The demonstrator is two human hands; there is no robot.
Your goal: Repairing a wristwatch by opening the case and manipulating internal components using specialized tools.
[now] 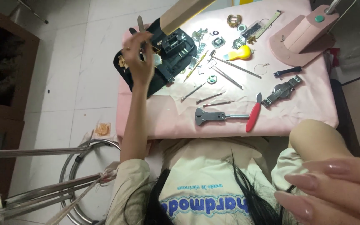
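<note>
Two hands are showing in this head view, well apart from each other. The left hand (pixel 140 58) is reaching over the black tool case (pixel 163 62) at the table's far left corner, its fingers curled loosely around something small near the case's edge; what it is pinching cannot be told. The right hand (pixel 334 187) is hanging close to the camera at the lower right, its fingers spread loosely and holding nothing, long pink nails showing.

Beyond the left hand, the case is lying open on the pink cloth (pixel 309 110) covering the table. Tools are lying scattered across the middle: thin screwdrivers (pixel 234 66), a grey case wrench (pixel 213 116) and, just beside it, a red-handled tool (pixel 253 114). A yellow blower (pixel 240 53) is sitting farther back among small watch parts. A metal watch (pixel 282 91) is lying toward the right, near a black strap piece (pixel 287 72). A pink lamp base (pixel 303 35) is standing at the far right corner.
</note>
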